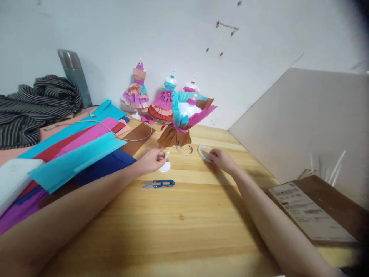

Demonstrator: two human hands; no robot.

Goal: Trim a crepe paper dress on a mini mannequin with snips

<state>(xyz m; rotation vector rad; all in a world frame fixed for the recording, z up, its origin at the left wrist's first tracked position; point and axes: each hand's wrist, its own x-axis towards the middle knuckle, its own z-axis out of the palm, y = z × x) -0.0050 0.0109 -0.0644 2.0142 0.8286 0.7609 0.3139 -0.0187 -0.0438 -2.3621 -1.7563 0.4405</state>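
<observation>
My left hand (151, 159) is closed round the thin white stem of a small dress form (188, 111), which leans to the right above its round white base (164, 166). The form wears a brown paper skirt (175, 136) with cyan, pink and brown paper flaring at the top. To the right, my right hand (221, 159) pinches the edge of a white tape roll (203, 153) at the table. Nearer me, blue-handled thread snips (158, 184) lie below my left hand. Another ring (184, 149) lies behind the stem.
Crepe paper sheets (77, 157) and a cable (132, 139) cover the left. Dressed forms (137, 90) stand by the wall. A striped cloth (37, 107), a bottle (75, 77) and a white box (17, 181) are at left; a cardboard box (314, 207) is at right.
</observation>
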